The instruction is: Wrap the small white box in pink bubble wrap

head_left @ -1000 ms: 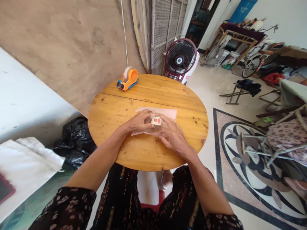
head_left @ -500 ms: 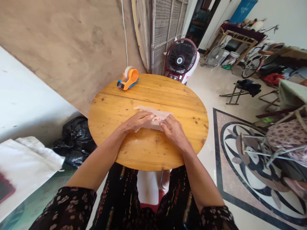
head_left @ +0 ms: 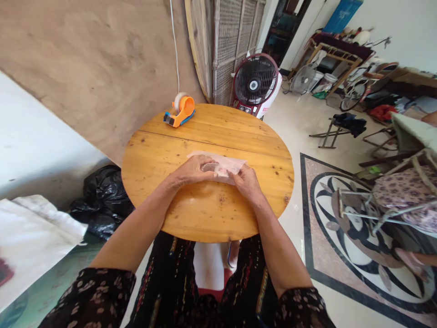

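A thin, pale pinkish wrapping [head_left: 223, 163] with small red marks lies near the middle of the round wooden table [head_left: 221, 214]. Something clear and shiny shows at its centre, too small to name. My left hand [head_left: 196, 170] is at the wrapping's left side, its thumb and fingers curved around the shiny part. At the right end, my right hand [head_left: 246, 181] pinches the wrapping between thumb and fingers. An orange tape dispenser [head_left: 183, 110] with a roll of tape stands at the table's back left edge.
Beyond the table stands a dark red fan [head_left: 254, 84]. Black plastic bags [head_left: 105, 196] lie at the left. A folding stool [head_left: 329, 133] and a chair with a patterned cushion [head_left: 406, 196] are at the right. A person's foot [head_left: 411, 262] shows at the right edge.
My left thumb has moved down, apart from its fingers, and the clear shiny part now shows between them. My right hand still pinches the right end. The whole view has shifted slightly.
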`<act>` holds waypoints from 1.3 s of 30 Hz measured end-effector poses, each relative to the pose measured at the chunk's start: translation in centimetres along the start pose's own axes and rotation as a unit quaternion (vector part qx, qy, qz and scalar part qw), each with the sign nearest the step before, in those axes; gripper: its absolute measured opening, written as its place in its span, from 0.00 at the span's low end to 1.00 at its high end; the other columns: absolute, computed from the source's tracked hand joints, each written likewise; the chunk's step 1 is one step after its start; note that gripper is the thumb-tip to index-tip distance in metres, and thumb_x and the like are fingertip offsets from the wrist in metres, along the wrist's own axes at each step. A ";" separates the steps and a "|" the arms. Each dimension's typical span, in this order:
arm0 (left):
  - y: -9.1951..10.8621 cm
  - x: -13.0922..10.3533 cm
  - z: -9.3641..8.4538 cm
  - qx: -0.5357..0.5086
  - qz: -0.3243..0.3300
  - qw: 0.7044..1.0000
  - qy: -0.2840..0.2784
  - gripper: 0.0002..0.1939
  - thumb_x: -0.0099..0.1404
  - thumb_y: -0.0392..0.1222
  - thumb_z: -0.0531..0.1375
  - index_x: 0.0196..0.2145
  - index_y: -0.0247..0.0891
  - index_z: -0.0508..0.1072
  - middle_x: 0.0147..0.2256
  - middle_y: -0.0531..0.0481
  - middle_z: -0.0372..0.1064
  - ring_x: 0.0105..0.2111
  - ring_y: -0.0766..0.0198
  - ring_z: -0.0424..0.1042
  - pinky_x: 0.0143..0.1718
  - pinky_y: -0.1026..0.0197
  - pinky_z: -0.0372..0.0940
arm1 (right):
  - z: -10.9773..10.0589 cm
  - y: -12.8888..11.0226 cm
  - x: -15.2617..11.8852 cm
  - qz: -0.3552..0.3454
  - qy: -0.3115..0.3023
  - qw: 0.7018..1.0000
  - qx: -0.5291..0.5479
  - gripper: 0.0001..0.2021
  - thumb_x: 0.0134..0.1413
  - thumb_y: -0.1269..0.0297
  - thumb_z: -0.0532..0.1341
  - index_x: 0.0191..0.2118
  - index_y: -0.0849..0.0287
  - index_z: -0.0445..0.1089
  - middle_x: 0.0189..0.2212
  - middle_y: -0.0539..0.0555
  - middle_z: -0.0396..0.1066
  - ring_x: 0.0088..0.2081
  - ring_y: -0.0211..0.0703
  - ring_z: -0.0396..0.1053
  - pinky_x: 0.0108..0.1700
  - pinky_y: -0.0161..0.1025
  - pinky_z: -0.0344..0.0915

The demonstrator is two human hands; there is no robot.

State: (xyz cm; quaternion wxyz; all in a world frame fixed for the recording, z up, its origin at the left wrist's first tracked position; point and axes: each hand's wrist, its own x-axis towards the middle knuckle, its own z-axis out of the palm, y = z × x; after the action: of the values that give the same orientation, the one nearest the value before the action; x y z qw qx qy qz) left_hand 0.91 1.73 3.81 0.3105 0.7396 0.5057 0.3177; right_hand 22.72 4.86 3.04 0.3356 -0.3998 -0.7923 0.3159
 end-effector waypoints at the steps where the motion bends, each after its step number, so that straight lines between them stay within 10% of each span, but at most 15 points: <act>1: 0.0 0.0 0.3 0.007 -0.002 1.000 0.019 0.25 0.56 0.52 0.62 0.48 0.38 0.76 0.48 0.45 0.74 0.49 0.50 0.72 0.53 0.51 0.65 | 0.0 -0.1 0.0 0.001 -0.002 1.000 0.007 0.13 0.57 0.59 0.58 0.44 0.57 0.75 0.44 0.55 0.77 0.46 0.50 0.72 0.51 0.44 0.66; 17: 0.1 0.2 1.1 -0.085 0.006 0.996 0.040 0.14 0.59 0.48 0.60 0.37 0.36 0.76 0.40 0.46 0.75 0.41 0.57 0.72 0.44 0.58 0.65 | 0.2 1.1 0.0 0.053 0.021 0.989 0.137 0.15 0.53 0.53 0.64 0.39 0.59 0.76 0.41 0.55 0.78 0.46 0.53 0.74 0.51 0.46 0.68; 26: 0.4 -0.2 -0.1 -0.121 0.019 0.992 -0.039 0.14 0.56 0.51 0.61 0.26 0.36 0.74 0.40 0.46 0.73 0.45 0.56 0.71 0.46 0.58 0.64 | -2.6 0.3 0.3 0.103 -0.074 0.951 0.283 0.25 0.58 0.42 0.55 0.23 0.56 0.77 0.34 0.56 0.79 0.54 0.53 0.70 0.57 0.50 0.64; 32: 0.1 -0.3 -0.7 -0.203 -0.008 0.978 -0.043 0.18 0.63 0.49 0.54 0.24 0.37 0.75 0.42 0.46 0.76 0.47 0.54 0.71 0.50 0.54 0.63 | -3.2 0.8 0.4 0.128 -0.082 0.924 0.351 0.14 0.49 0.52 0.65 0.37 0.56 0.79 0.45 0.56 0.77 0.53 0.53 0.71 0.54 0.52 0.68; 39: 1.3 -0.3 -0.2 -0.186 -0.063 0.980 -0.017 0.13 0.57 0.45 0.57 0.21 0.36 0.71 0.37 0.46 0.77 0.42 0.55 0.74 0.41 0.56 0.68 | -1.8 1.4 0.5 0.124 -0.092 0.962 0.224 0.19 0.47 0.57 0.67 0.46 0.57 0.75 0.48 0.56 0.76 0.49 0.49 0.74 0.55 0.49 0.67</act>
State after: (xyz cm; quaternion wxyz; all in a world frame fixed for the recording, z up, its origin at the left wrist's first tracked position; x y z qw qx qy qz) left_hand 1.34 1.08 4.89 0.4713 0.6406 0.4779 0.3731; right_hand 24.55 6.36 3.14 0.3003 -0.3784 -0.6730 0.5601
